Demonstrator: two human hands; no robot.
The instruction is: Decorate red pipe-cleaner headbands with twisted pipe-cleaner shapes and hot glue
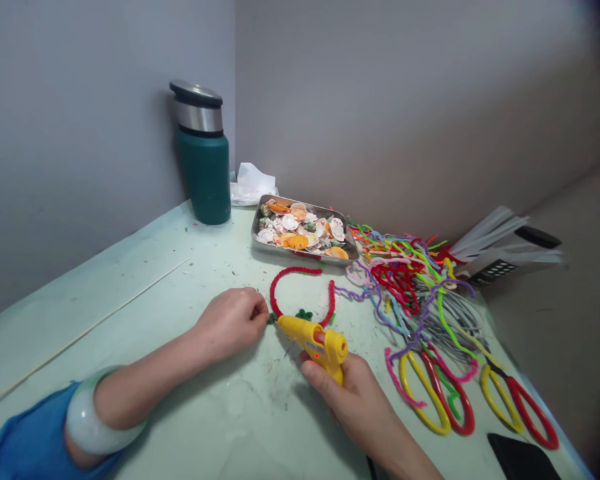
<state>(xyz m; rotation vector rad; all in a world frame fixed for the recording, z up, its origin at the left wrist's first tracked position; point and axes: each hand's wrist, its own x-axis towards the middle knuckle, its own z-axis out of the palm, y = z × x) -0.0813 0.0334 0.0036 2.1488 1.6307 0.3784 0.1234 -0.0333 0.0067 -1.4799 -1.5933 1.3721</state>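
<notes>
My right hand (347,393) is wrapped round the handle of a yellow glue gun (313,339), its nozzle pointing left towards my left fingertips. Pinched in my left hand (237,319) is a small dark green piece (272,319), close to the nozzle. Behind the gun lies a red fuzzy wire (276,283) bent into an open ring on the table. Another green fuzzy piece (304,314) sits at the ring's near side, partly hidden by the gun. Whether the nozzle touches the held piece cannot be made out.
A metal tray (300,253) of shells stands behind the ring, with a green bottle (205,173) at back left. Coloured fuzzy wires (405,280), two pairs of scissors (437,393) and glue sticks (490,237) lie right. A thin stick (90,328) lies left.
</notes>
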